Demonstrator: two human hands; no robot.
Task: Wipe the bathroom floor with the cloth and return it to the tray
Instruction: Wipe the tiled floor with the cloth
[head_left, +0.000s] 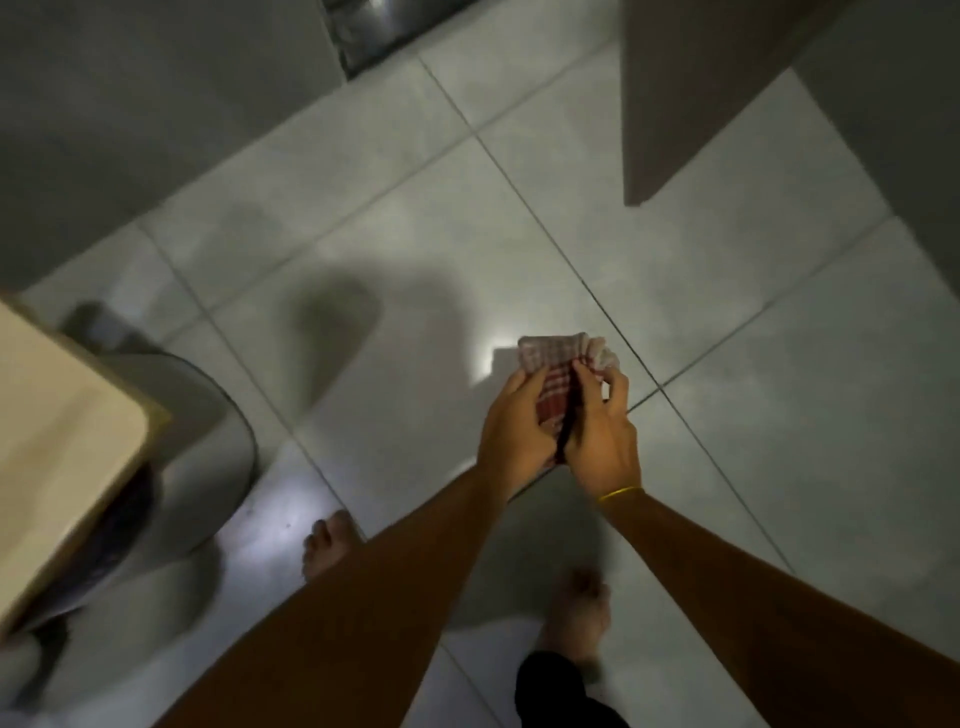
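Note:
A red and white checked cloth (551, 371) is bunched up between both hands, held in the air above the pale tiled floor (415, 249). My left hand (511, 428) grips its left side and my right hand (602, 434), with a yellow band at the wrist, pinches its right side. The top of the cloth sticks out past the fingers. No tray can be seen in this view.
A beige cabinet or counter edge (57, 447) juts in at the left, above a round grey base (208, 441). A white door or panel (685, 93) stands at the upper right. A metal strip (379, 31) runs along the top. My bare feet (579, 618) stand on the tiles.

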